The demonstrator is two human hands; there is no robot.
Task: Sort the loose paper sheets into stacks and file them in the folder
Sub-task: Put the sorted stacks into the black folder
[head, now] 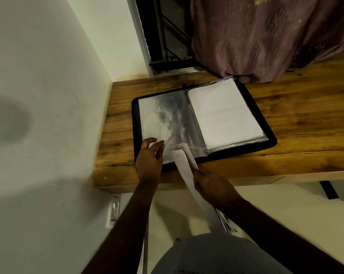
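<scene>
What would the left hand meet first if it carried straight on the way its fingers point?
Most likely the clear plastic sleeve on the folder's left page. The left hand hovers at its near edge, fingers aimed across it; height above it is unclear.

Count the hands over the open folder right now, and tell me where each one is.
2. The left hand rests with relaxed fingers on the folder's near left sleeve page. The right hand grips a bundle of paper sheets at the desk's front edge.

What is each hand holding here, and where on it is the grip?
The right hand grips the paper sheets along their right edge, near mid-length. The left hand holds nothing, hovering open over the folder.
</scene>
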